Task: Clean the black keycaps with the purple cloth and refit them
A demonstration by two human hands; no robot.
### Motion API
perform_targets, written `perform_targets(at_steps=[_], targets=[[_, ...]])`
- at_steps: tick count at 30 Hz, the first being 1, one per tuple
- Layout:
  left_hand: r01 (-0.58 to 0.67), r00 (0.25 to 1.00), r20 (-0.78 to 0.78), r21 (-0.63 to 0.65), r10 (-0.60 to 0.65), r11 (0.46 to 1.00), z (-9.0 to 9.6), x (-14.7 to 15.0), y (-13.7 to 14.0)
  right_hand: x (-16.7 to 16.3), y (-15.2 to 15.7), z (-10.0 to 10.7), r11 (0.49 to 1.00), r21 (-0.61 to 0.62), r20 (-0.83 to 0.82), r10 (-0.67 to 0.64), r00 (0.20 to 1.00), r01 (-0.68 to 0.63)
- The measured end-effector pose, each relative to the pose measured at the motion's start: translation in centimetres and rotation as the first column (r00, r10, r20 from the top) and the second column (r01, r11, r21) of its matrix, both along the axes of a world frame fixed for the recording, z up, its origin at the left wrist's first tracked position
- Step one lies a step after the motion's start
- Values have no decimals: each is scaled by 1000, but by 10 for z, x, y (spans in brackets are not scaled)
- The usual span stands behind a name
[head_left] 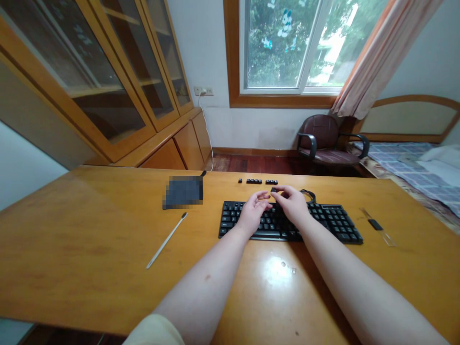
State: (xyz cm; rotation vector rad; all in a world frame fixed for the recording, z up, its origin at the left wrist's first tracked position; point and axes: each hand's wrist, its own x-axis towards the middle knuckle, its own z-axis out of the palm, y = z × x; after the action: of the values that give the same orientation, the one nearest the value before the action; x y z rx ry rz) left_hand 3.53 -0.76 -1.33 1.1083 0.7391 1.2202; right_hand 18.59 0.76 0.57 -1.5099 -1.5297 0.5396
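A black keyboard (230, 218) lies on the wooden desk in front of me. Over its back edge, my right hand (293, 203) pinches a small black keycap (273, 190) between thumb and fingers. My left hand (254, 209) hovers above the left half of the keys, its fingers apart and curved toward the keycap, holding nothing. Behind the keyboard, loose keycaps stand in a row: a single keycap (240, 180), a group of several keycaps (254, 181) and another short group of keycaps (271, 182). My hands hide part of the upper key rows.
A keycap puller (375, 224) with wire loops lies right of the keyboard. To the left are a slim white-handled brush (167, 239) and a dark pouch (183, 192), partly blurred. The keyboard's cable (309, 193) coils behind it. Beyond the desk (89, 239) stands an armchair (319, 136).
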Motion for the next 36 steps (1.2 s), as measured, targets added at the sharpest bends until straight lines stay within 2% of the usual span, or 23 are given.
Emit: perform_targets(at_steps=[4, 7, 14, 16, 19, 21, 23, 26, 29, 32, 36], targets=[[12, 1000, 0, 15, -12, 1000, -2, 0, 1, -16, -34, -3, 991, 128, -34, 38, 999, -33], [-33, 999, -29, 12, 33, 999, -1, 0, 2, -15, -33, -7, 976, 193, 12, 104, 995, -104], [-79, 996, 29, 10, 78, 997, -2, 0, 5, -18, -28, -6, 948, 240, 70, 199, 977, -210], [-83, 996, 46, 10, 83, 996, -2, 0, 5, -17, -27, -7, 944, 279, 77, 162, 984, -177], [-85, 995, 58, -2, 85, 996, -3, 0, 4, -15, -23, -12, 951, 304, 69, 28, 997, -48], [-99, 994, 47, -28, 100, 995, -2, 0, 4, -13, -20, -15, 953, 302, 70, -37, 997, 15], [-114, 993, 23, -56, 115, 992, -2, -1, 4, -13, -18, -18, 956, 294, 88, -39, 995, 12], [-117, 993, 14, -91, 119, 989, -3, -1, 4, -15, -17, -22, 965, 229, 192, 80, 978, -124], [-93, 994, 40, -97, 97, 991, -5, -2, 6, -19, -20, -24, 964, 139, 346, 169, 923, -228], [-79, 995, 49, -75, 83, 994, -8, -3, 7, -21, -23, -23, 983, 117, 453, 77, 888, -144], [-122, 991, 55, -72, 126, 990, -9, -3, 8, -18, -23, -19, 997, 57, 456, -78, 886, 58]])
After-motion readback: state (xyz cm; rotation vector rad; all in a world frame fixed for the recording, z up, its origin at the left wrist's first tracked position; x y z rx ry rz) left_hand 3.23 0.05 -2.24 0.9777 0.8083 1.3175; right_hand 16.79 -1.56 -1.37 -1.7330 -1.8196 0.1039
